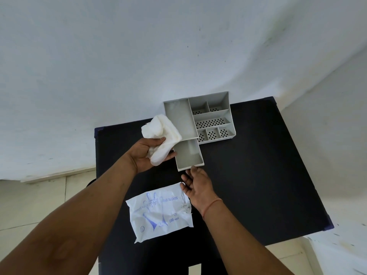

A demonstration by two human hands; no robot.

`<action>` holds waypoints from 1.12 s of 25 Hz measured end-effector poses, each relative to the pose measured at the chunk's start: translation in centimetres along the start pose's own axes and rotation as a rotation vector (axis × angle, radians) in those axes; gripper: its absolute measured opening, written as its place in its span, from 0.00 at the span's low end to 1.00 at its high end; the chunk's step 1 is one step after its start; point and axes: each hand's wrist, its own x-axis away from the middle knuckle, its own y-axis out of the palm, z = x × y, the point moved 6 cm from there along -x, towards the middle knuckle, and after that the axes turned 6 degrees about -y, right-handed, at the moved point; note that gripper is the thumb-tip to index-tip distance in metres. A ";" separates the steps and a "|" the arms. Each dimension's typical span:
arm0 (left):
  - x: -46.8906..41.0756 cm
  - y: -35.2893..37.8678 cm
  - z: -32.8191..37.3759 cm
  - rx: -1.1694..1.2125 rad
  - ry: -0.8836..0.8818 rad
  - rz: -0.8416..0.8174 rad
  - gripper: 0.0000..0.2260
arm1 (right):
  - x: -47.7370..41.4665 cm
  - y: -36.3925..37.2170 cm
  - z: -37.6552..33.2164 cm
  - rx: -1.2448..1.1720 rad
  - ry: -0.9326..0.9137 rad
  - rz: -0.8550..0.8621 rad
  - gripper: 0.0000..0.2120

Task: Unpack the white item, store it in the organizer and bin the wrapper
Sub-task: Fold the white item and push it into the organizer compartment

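My left hand [144, 153] grips a bundle of white gloves [161, 135], held just left of the grey organizer [228, 102] at the table's far edge. The organizer's drawer [199, 155] is pulled out toward me and looks empty. My right hand [196, 185] is open, its fingertips touching the drawer's front edge. The empty white wrapper [158, 211] with blue print lies flat on the black table [258, 175], just left of my right wrist.
The organizer has several small compartments with perforated floors [211, 122] and one long plain compartment [179, 118]. A white wall rises right behind the table. Pale floor tiles [45, 197] show on the left.
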 end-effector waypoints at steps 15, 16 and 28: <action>0.7 0.6 -0.4 0.000 0.024 0.039 0.13 | 0.9 -1.9 0.4 0.059 -0.032 0.075 0.08; 1.0 0.7 -0.3 -0.008 0.030 0.034 0.13 | 1.2 -2.4 0.2 0.080 -0.030 0.102 0.09; 4.0 3.1 -6.4 -0.260 0.006 0.180 0.23 | 6.7 2.0 -8.9 0.392 -0.367 -0.485 0.29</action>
